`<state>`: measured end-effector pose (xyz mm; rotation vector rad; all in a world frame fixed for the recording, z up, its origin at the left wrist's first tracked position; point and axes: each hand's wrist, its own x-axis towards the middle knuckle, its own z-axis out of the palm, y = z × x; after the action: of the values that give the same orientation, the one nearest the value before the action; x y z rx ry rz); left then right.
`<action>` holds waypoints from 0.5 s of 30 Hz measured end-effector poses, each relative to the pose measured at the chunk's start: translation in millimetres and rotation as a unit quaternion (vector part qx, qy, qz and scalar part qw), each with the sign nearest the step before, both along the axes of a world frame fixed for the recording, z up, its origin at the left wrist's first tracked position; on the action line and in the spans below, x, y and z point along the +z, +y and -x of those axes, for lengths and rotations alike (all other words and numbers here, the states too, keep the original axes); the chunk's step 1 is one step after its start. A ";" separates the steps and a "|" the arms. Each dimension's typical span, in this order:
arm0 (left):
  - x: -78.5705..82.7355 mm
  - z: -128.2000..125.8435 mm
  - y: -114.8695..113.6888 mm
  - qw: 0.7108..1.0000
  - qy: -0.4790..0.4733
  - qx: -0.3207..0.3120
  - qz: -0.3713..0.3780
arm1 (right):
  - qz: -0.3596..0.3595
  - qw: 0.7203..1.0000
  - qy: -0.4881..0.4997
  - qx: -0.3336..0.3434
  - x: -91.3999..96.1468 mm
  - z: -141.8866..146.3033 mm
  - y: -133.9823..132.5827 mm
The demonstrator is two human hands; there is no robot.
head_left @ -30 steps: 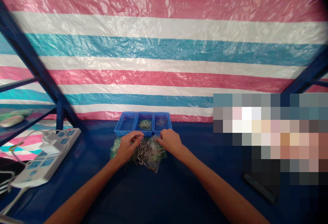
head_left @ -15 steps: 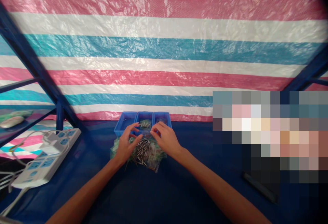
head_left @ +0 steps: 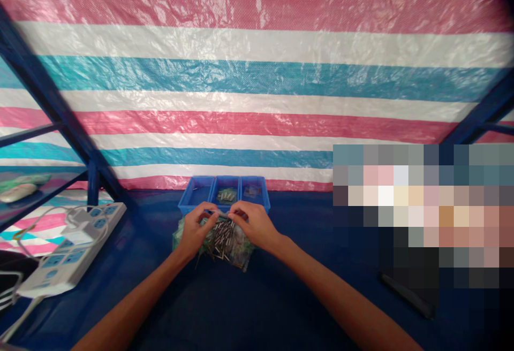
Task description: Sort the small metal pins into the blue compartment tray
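- Pile of small metal pins (head_left: 222, 236) lies on the blue counter (head_left: 257, 308), mixed w/ clear plastic bags (head_left: 241, 246), just in front of the blue tray (head_left: 224, 193).
- Pins look thin, short, silvery-grey, lying criss-cross; bags under and around them are crumpled, greenish-clear. Too small to tell more.
- Our left hand (head_left: 196, 228) sits at the pile's left edge, fingers (head_left: 211, 213) curled in, tips pressed together as if pinching sth small at the top of the pile; what exactly, we can't tell.
- Our right hand (head_left: 255, 225) is at the right edge, fingers (head_left: 237, 214) bent toward the left hand's, tips nearly meeting over the pins; looks like a pinch too.
- To do this well, we reckon: take few pins at a time, keep tips low over the pile so strays don't roll off.
- Tray has 3 compartments; middle and right ones hold small bits, left one looks near bare.
- Further out: white power strip (head_left: 66, 252) w/ cables at left, dark flat object (head_left: 407, 295) at right, striped tarp (head_left: 257, 73) behind.
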<state>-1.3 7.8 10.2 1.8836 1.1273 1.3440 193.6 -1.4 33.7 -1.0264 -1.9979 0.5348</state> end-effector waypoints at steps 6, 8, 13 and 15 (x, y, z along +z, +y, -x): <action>6.4 -1.1 -1.1 0.999 0.020 -0.029 -0.040 | 0.001 1.000 -0.002 -0.014 -2.4 0.1 0.4; 6.5 -1.1 -0.9 0.998 0.043 -0.035 -0.042 | 0.002 1.000 -0.004 -0.015 -3.3 -0.2 1.3; 4.8 -0.2 0.1 0.996 0.065 -0.036 -0.039 | -0.002 1.000 0.000 -0.012 -4.4 0.5 1.5; 4.3 -0.1 0.4 0.996 0.072 -0.030 -0.032 | 0.000 1.000 -0.001 -0.009 -4.0 1.1 0.5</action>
<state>-1.2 8.3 14.5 2.0727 1.0991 1.2410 192.5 -0.9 29.7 -1.0440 -1.9890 0.5244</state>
